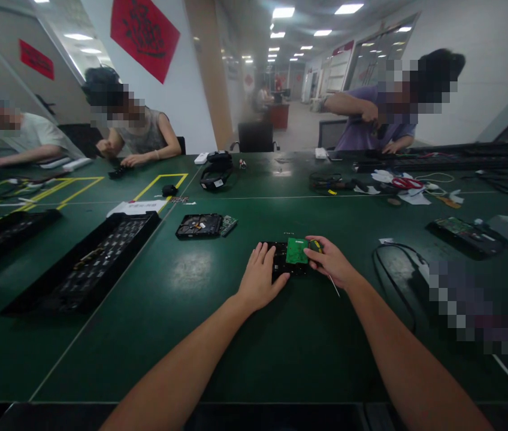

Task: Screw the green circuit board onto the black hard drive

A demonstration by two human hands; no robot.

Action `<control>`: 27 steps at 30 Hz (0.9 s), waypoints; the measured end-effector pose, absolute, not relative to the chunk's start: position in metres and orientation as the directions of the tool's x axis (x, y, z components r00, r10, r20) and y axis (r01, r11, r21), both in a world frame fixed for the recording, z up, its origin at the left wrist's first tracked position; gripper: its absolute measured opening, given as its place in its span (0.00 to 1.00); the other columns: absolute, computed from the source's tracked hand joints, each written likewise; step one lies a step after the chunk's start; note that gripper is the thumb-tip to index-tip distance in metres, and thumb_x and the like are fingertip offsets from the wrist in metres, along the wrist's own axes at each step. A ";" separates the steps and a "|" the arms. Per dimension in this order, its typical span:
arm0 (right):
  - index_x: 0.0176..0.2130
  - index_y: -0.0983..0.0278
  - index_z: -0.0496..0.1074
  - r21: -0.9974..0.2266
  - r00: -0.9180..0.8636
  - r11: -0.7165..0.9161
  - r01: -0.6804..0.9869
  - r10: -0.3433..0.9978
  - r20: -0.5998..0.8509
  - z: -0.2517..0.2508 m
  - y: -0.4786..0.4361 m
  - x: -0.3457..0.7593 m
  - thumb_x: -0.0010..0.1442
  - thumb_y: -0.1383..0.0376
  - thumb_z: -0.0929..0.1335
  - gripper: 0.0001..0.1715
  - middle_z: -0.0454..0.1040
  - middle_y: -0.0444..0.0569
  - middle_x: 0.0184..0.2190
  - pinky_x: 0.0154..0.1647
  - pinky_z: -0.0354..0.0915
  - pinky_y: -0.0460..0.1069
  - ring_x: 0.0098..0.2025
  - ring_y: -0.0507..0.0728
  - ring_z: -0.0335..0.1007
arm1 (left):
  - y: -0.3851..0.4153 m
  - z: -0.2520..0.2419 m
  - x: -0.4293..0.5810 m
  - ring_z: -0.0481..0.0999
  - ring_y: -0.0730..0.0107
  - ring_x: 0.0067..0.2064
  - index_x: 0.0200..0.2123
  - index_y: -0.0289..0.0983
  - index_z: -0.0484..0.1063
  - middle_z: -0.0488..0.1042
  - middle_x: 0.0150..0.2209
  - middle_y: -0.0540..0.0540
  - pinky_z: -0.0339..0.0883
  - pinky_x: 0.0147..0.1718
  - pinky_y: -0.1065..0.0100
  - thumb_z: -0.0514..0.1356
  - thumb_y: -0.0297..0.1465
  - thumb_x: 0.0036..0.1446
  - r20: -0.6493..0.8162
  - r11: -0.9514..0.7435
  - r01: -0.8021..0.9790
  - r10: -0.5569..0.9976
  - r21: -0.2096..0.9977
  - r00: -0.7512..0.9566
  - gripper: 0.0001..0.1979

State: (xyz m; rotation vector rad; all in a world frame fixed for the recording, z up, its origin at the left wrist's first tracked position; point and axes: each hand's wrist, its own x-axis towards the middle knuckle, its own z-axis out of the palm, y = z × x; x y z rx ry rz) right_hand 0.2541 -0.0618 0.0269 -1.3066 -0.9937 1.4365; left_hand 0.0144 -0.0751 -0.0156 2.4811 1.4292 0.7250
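Observation:
My left hand (257, 276) lies with fingers stretched out along the left side of a black hard drive (280, 263), its thumb reaching toward the near edge. In my right hand (331, 262) a green circuit board (296, 251) is pinched by its right edge, over the right part of the drive. A screwdriver with a yellow-and-black handle (316, 245) is also tucked in that hand, its thin shaft (335, 286) pointing down toward me. Whether the board still touches the drive I cannot tell. Tiny pieces (289, 233) lie just beyond.
Another drive (199, 226) and a loose circuit board (229, 224) lie to the left, near a long black tray (96, 263). A drive-like unit (465, 235), a cable (393, 246) and red scissors (407, 183) are on the right. Several people work across the green table (182, 353).

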 end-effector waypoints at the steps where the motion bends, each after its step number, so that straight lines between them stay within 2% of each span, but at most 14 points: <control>1: 0.56 0.57 0.72 -0.964 -0.007 -0.248 -0.093 0.969 -0.249 0.029 -0.063 0.252 0.56 0.66 0.77 0.29 0.73 0.41 0.31 0.19 0.60 0.39 0.25 0.49 0.70 | -0.075 -0.015 0.011 0.46 0.44 0.77 0.72 0.33 0.54 0.54 0.74 0.30 0.50 0.72 0.40 0.58 0.47 0.67 0.321 -0.527 0.752 0.847 0.396 0.424 0.38; 7: 0.59 0.58 0.70 -0.975 -0.073 -0.222 0.021 0.972 -0.222 0.029 -0.066 0.245 0.59 0.60 0.77 0.31 0.70 0.39 0.24 0.17 0.52 0.39 0.22 0.48 0.65 | -0.071 -0.007 0.008 0.48 0.51 0.77 0.70 0.35 0.59 0.56 0.74 0.35 0.48 0.74 0.43 0.59 0.42 0.67 0.330 -0.624 0.677 0.781 0.390 0.530 0.32; 13: 0.59 0.59 0.72 -0.985 -0.050 -0.134 0.110 0.989 -0.140 0.019 -0.063 0.244 0.57 0.58 0.77 0.33 0.71 0.40 0.26 0.18 0.54 0.40 0.22 0.49 0.65 | -0.068 -0.009 0.005 0.59 0.56 0.74 0.69 0.36 0.61 0.64 0.71 0.36 0.55 0.73 0.48 0.59 0.39 0.68 0.329 -0.617 0.660 0.787 0.429 0.522 0.29; 21: 0.56 0.59 0.74 -0.970 0.037 -0.017 0.241 0.999 -0.008 0.012 -0.060 0.245 0.57 0.59 0.76 0.28 0.75 0.43 0.34 0.23 0.63 0.44 0.25 0.49 0.69 | -0.066 -0.014 0.004 0.60 0.56 0.74 0.66 0.35 0.65 0.65 0.70 0.36 0.55 0.73 0.50 0.59 0.38 0.68 0.337 -0.627 0.669 0.778 0.398 0.529 0.27; 27: 0.53 0.59 0.76 -0.967 0.055 -0.025 0.253 0.998 -0.011 0.013 -0.060 0.244 0.56 0.60 0.77 0.26 0.77 0.43 0.34 0.25 0.66 0.45 0.25 0.51 0.72 | -0.066 -0.014 0.005 0.61 0.55 0.73 0.65 0.37 0.67 0.66 0.70 0.37 0.56 0.72 0.48 0.60 0.38 0.68 0.343 -0.630 0.667 0.777 0.398 0.529 0.25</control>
